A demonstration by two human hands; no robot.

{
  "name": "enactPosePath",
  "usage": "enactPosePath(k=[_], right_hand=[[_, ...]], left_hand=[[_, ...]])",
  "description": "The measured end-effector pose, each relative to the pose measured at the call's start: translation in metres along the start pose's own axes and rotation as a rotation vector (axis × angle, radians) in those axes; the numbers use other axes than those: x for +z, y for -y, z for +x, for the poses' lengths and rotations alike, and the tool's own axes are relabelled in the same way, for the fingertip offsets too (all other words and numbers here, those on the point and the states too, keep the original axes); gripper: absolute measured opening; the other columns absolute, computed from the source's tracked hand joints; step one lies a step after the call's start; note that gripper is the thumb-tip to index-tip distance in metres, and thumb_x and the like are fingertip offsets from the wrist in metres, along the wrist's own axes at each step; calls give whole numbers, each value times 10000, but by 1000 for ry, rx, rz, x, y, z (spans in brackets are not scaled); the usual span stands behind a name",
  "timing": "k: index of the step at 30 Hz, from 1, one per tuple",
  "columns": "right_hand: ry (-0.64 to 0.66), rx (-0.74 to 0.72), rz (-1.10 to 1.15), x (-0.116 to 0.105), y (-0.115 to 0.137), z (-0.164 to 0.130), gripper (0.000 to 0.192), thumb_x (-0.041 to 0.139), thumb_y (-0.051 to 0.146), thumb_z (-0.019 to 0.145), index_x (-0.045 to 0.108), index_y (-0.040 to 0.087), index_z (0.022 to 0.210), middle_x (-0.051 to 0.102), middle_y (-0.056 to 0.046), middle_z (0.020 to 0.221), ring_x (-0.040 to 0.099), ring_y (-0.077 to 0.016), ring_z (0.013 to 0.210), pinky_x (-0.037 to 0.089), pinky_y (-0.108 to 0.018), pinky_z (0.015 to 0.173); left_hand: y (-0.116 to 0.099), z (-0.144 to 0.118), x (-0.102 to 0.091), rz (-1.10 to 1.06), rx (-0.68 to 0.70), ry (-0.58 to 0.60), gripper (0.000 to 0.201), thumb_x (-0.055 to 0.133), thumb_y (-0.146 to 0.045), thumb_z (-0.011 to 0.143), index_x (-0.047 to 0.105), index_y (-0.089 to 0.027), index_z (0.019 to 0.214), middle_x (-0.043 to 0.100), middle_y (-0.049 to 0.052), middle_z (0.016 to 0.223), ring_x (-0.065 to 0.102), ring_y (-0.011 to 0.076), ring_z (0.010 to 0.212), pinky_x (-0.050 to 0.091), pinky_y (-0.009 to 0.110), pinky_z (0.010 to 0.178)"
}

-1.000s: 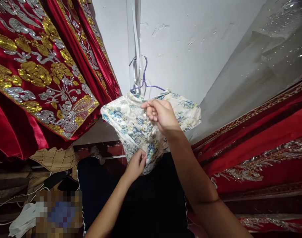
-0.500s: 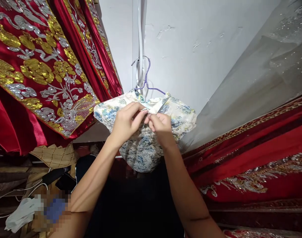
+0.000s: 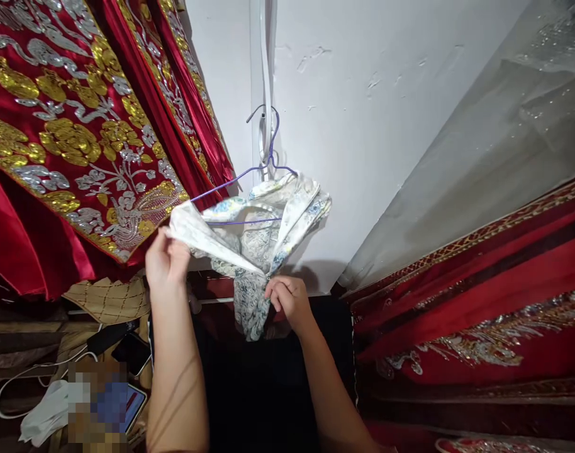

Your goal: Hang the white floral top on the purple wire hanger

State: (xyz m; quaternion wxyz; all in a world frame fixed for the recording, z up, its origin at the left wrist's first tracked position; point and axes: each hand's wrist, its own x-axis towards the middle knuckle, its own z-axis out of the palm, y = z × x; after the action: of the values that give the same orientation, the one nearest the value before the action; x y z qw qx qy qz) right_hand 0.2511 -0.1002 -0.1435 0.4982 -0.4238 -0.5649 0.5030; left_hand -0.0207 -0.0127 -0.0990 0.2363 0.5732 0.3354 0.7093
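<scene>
Floral brocade, the small garment (image 3: 262, 236), hangs on the purple wire hanger (image 3: 250, 179) against the white wall (image 3: 363, 126). The left hand (image 3: 167, 261) pinches the opened front edge and pulls it outward; the right hand (image 3: 287, 299) pinches the lower front near the closure. The step in hand appears to be opening the front. The next move calls for freeing the shoulder from the hanger arm. Half a second earlier both hands met at the collar, front closed. Red embroidered robes (image 3: 70, 138) hang alongside.

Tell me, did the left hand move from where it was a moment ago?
Yes. The left hand has swung out to the person's left, away from the purple hanger, pulling the floral garment's edge open toward the red embroidered cloth.
</scene>
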Motion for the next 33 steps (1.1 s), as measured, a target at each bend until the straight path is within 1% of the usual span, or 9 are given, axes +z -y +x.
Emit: enactPosePath(k=[4,8,11,14,16,21,25,31,33], right_hand=[[4,56,11,2,5,-12,274,480,239,788,629,226,558,458,20,389,350,-123,385,300,-299,473],[154,140,-66,-8,3,-15,297,482,240,817,643,225,568,495,9,417,392,-134,404,333,-306,501],[245,227,-202,-17,-5,-13,350,504,316,893,656,213,595,550,-19,497,476,-157,495,372,-314,563],[1,173,-251,-24,-12,-10,441,507,525,945,645,215,664,597,-43,646,541,-187,630,418,-326,641],[-85,128,-149,-24,-12,-9,533,431,674,949,676,229,786,656,-69,803,603,-220,780,463,-338,736],[77,252,310,-10,2,-7,815,275,914,823,697,250,1035,704,-89,888,679,-275,935,532,-362,759],[162,328,400,-10,18,3,766,348,877,839,701,221,1015,710,-90,810,701,-274,885,553,-361,708],[506,285,-108,-64,72,41,355,873,415,657,744,164,872,727,-59,763,679,-215,680,543,-325,625],[375,194,-295,-83,90,59,232,823,313,704,742,148,845,737,-77,794,678,-211,669,513,-304,578]], left_hand=[[30,-73,18,-252,-297,-236,393,626,-535,899,461,-220,731,644,24,717,671,189,926,544,385,910],[26,-108,48,-463,-654,-481,280,773,-403,789,611,-182,846,696,35,881,691,167,934,527,370,988],[1,-105,61,-436,-596,-279,271,769,-414,807,637,-183,856,677,28,907,673,149,893,534,305,909],[-34,-105,77,-441,-519,-10,287,691,-458,886,620,-189,816,657,40,896,654,170,857,538,295,818],[-56,-111,92,-393,-481,166,289,672,-464,904,640,-192,811,673,62,926,658,208,886,542,334,832],[-85,-117,117,-175,-367,495,244,640,-426,939,749,-227,1029,708,92,1123,655,276,1094,514,390,988],[-72,-90,115,-55,-262,533,481,532,-526,976,598,-261,1372,665,109,1238,598,282,1223,467,407,1072],[-24,-68,90,166,-374,958,545,472,-632,955,620,-182,685,529,18,645,482,166,611,434,284,613],[-20,-66,75,325,-382,986,521,521,-603,939,572,-169,654,480,-10,609,405,133,575,345,257,567]])
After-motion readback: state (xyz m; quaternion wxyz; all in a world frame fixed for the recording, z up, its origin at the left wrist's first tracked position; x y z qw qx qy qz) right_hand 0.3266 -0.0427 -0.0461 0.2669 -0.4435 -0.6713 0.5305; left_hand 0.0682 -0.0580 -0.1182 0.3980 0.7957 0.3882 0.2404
